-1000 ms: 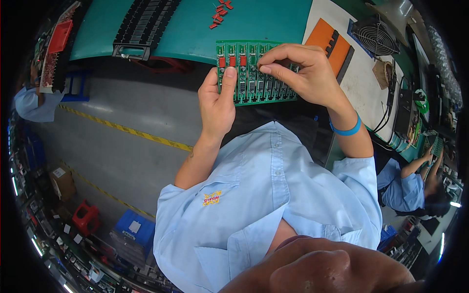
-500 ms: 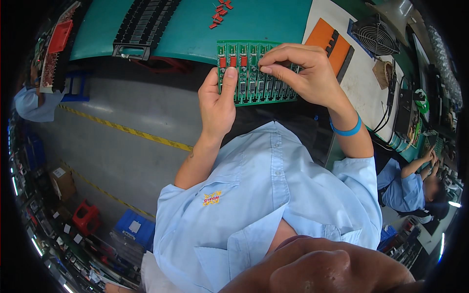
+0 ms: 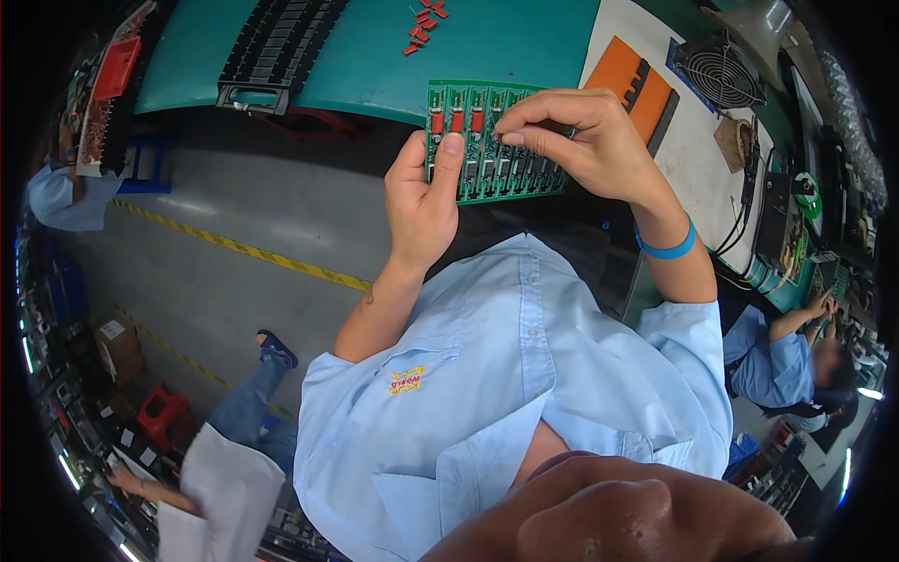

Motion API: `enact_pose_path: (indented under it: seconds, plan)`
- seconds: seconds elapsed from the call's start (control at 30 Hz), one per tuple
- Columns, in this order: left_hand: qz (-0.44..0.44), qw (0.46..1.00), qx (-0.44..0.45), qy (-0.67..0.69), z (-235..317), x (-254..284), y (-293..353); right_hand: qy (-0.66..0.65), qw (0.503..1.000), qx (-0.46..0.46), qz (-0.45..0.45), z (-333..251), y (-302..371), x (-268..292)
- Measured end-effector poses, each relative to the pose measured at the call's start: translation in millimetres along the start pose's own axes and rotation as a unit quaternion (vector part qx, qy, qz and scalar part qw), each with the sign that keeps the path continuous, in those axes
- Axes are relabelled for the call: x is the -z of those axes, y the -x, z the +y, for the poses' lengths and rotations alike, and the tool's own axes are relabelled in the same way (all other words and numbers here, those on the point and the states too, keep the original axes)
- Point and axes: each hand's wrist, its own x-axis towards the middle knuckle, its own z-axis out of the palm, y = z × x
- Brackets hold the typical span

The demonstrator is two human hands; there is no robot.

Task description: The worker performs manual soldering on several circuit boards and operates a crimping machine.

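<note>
My left hand grips a green circuit board panel by its left side, thumb on the face and fingers behind. The panel is tilted up before me at the table's front edge. Several red components sit in a row along its upper left part; darker parts line its lower half. My right hand is over the panel's upper right, thumb and forefinger pinched together close to the board, just right of the last red component. What they pinch is too small and hidden to name.
Loose red components lie on the green table, with a black slotted rack to their left. An orange board and a fan are on the right. One person stands lower left; another sits at far right.
The panel and my left hand have shifted slightly right. My right hand keeps its pinch at the board. A person in a light top has come into view at the lower left.
</note>
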Motion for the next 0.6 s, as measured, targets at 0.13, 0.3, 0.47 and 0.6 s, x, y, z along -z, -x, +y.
enact_pose_path:
  seconds: [0.13,0.3,0.47,0.6]
  plan:
    - [-0.003,1.000,-0.011,-0.021,-0.3,1.3,0.4,-0.010,1.000,-0.014,-0.010,-2.4,-1.6,2.3]
    - [-0.004,0.999,-0.020,-0.041,1.0,0.8,0.9,-0.045,0.998,-0.039,-0.009,-2.1,-0.5,2.6]
    - [-0.005,0.999,-0.016,-0.040,1.7,0.6,1.0,-0.079,0.995,-0.058,-0.001,-1.6,0.0,1.7]
    - [-0.005,0.999,-0.014,-0.039,2.5,0.3,1.1,-0.083,0.995,-0.062,0.001,-3.3,-0.5,1.3]
